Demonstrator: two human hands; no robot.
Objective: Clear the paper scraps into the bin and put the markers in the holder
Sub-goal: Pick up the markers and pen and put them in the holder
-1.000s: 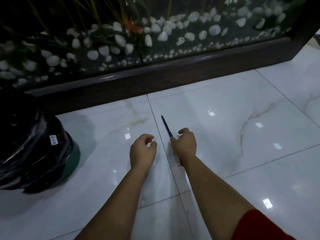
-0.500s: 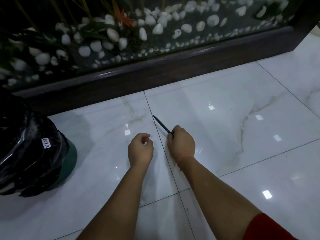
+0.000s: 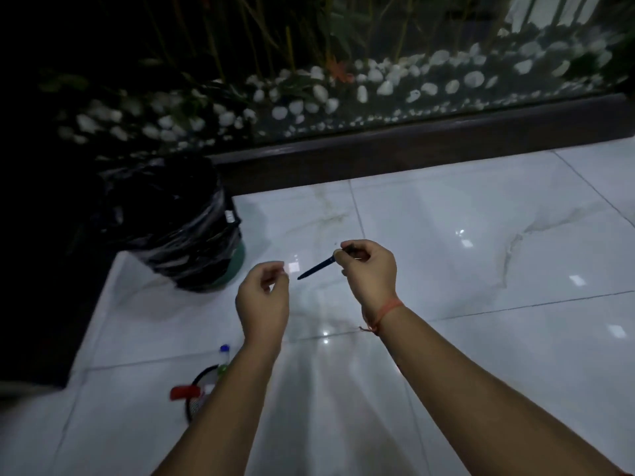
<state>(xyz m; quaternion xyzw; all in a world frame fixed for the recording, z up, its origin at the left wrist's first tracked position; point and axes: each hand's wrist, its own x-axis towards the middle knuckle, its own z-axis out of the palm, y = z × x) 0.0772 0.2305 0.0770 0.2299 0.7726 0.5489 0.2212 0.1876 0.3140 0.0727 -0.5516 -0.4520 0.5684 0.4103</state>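
My right hand (image 3: 366,266) is raised above the white tiled floor and pinches a thin dark marker (image 3: 316,267) by one end, its tip pointing left and down. My left hand (image 3: 263,298) hovers just left of that tip, fingers curled, with a small pale scrap (image 3: 284,266) that seems pinched at its fingertips. A bin (image 3: 178,225) lined with a black bag stands on the floor to the left. Near my left forearm, a wire mesh holder (image 3: 202,376) holds markers with blue (image 3: 224,348), green and red (image 3: 184,392) caps; my arm hides part of it.
A dark wooden ledge (image 3: 412,146) fronts a glass panel with white pebbles and plants along the back. The glossy white tiled floor (image 3: 481,269) stretches to the right. A dark drop or mat lies at the far left.
My right hand has picked the marker up off the floor and raised it. Both hands have lifted, and the view has swung left, bringing the bin closer and the holder into sight.
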